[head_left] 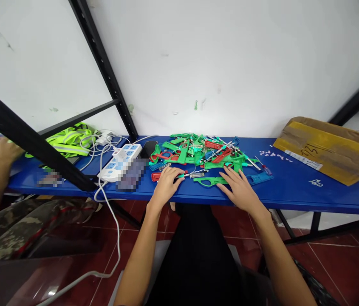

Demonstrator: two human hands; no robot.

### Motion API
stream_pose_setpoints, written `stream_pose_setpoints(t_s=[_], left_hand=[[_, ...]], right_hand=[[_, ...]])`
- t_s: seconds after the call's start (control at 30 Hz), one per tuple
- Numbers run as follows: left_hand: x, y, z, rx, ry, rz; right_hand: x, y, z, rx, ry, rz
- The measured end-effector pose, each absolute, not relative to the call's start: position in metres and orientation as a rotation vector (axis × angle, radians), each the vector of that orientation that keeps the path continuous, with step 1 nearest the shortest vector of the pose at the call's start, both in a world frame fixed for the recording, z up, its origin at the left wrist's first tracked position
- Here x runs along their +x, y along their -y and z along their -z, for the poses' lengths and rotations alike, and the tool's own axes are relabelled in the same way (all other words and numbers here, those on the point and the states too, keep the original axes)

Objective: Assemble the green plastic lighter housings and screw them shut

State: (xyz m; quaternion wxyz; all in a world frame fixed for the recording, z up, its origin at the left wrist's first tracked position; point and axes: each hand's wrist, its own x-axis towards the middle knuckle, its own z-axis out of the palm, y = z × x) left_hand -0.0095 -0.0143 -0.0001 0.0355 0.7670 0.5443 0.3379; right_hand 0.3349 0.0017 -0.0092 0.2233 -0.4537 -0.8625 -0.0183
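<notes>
My left hand (166, 186) rests over a red toy gun piece (155, 176) at the table's front edge, thumb and fingers apart. Part of that piece is hidden under the hand. My right hand (239, 190) lies with spread fingers on the right end of a green toy gun shell (206, 182). Between the hands is a small clear-and-metal part (196, 174) with thin wires. Just behind them spreads a pile of green, red and blue toy gun parts (184, 152). Beside my right hand lies a blue toy gun shell (262, 177).
A screwdriver (264, 166) and scattered small white pieces (275, 154) lie right of the pile, near a taped cardboard box (329, 148). To the left are a white power strip (120, 162), cables, a phone and a yellow vest (71, 141). Another person's hands (2, 151) are far left, beyond a black post.
</notes>
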Motion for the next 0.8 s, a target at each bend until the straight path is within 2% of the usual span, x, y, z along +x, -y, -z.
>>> stream_pose_setpoints(t_s=[0.27, 0.5, 0.8], left_hand=[[-0.018, -0.024, -0.003, 2.45, -1.645, -0.937], [-0.02, -0.016, -0.004, 2.436, -1.673, -1.089], [-0.016, -0.007, -0.007, 2.349, -1.713, -1.226]], right_hand=[[0.333, 0.001, 0.006, -1.243, 2.343, 0.114], [0.325, 0.007, -0.009, -1.035, 2.376, -0.004], [0.287, -0.024, -0.005, -1.063, 2.421, 0.0]])
